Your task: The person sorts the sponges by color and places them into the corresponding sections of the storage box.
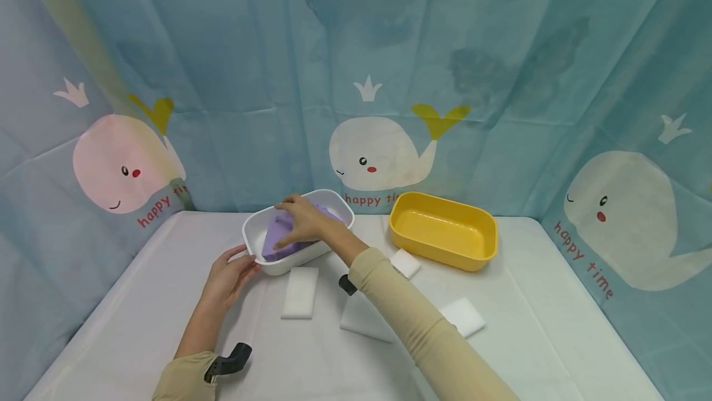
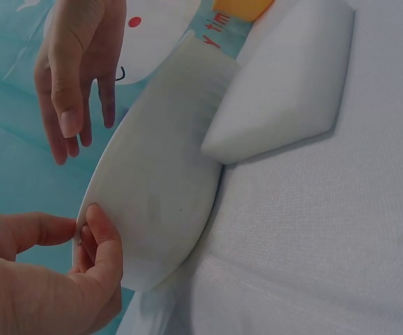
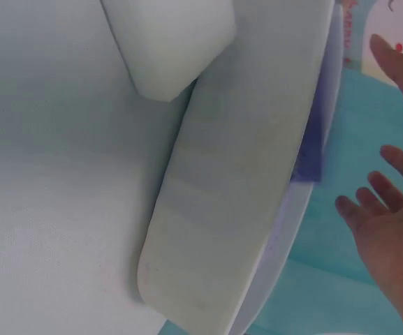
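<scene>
A white rectangular tub (image 1: 303, 257) stands at the back left of the table, and a purple block-like piece (image 1: 274, 235) lies inside it; its exact kind cannot be told. My left hand (image 1: 227, 276) pinches the tub's near left rim between thumb and fingers, as the left wrist view also shows. Over the tub is my right hand (image 1: 306, 220), its fingers spread and apart from the purple piece in the right wrist view. That hand partly covers the piece. Just in front of the tub lies a white foam block (image 1: 300, 293).
A yellow tub (image 1: 445, 253) stands at the back right. More white foam pieces lie mid-table: a small one (image 1: 406, 263), a larger one (image 1: 367, 319) and another (image 1: 464, 316), partly behind the right sleeve (image 1: 428, 333). A whale-print curtain (image 1: 267, 160) hangs behind.
</scene>
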The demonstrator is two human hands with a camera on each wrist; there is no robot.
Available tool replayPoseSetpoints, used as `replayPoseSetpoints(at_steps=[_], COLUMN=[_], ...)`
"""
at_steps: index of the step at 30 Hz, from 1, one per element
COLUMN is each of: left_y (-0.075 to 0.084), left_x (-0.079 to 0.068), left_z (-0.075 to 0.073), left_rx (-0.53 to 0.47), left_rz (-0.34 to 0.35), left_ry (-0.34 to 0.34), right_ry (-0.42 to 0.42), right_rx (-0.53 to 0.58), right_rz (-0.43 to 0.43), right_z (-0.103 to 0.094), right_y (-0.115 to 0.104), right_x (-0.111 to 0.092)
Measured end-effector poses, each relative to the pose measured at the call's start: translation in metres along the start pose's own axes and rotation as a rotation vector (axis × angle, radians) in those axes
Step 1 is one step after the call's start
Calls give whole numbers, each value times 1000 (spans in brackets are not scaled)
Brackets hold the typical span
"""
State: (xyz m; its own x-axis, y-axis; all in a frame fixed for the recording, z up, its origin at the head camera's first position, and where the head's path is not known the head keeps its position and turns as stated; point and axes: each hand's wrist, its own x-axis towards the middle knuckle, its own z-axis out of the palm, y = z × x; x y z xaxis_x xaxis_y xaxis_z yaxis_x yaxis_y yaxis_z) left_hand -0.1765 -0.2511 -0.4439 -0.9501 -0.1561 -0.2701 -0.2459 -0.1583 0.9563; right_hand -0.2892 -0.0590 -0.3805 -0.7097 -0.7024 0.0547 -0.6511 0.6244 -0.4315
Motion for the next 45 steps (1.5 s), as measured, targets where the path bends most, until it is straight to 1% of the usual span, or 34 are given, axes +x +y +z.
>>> replayPoseSetpoints(at_steps=[4, 7, 11, 14, 18, 23, 30, 40, 43, 45], left_y=[1, 2, 2, 1, 0, -2, -2, 1, 1, 1], left_x=[0, -1, -2, -2, -2, -1, 0, -1, -1, -1], left_z=[0, 0, 0, -1, 0, 1, 1, 2, 2, 2], left_rx=[-2, 5, 21, 25, 22, 29, 30, 27, 28, 28], left_rz=[-5, -8, -11, -10, -9, -7, -5, -17, -20, -21], left_ry=[8, 15, 20, 20, 16, 11, 6, 26, 25, 25], right_ry=[15, 29, 39, 41, 46, 53, 48, 81, 96, 108], right_rx=[38, 33, 46, 51, 55, 107, 177, 331, 359, 356], right_rz=[-3, 4, 46, 62, 45, 40, 38, 18, 9, 10], right_z=[-3, -6, -6, 0, 13, 19, 15, 6, 4, 3], right_y=[2, 3, 3, 5, 9, 7, 4, 9, 11, 12], right_x=[-2, -3, -6, -8, -9, -9, -12, -28, -33, -36])
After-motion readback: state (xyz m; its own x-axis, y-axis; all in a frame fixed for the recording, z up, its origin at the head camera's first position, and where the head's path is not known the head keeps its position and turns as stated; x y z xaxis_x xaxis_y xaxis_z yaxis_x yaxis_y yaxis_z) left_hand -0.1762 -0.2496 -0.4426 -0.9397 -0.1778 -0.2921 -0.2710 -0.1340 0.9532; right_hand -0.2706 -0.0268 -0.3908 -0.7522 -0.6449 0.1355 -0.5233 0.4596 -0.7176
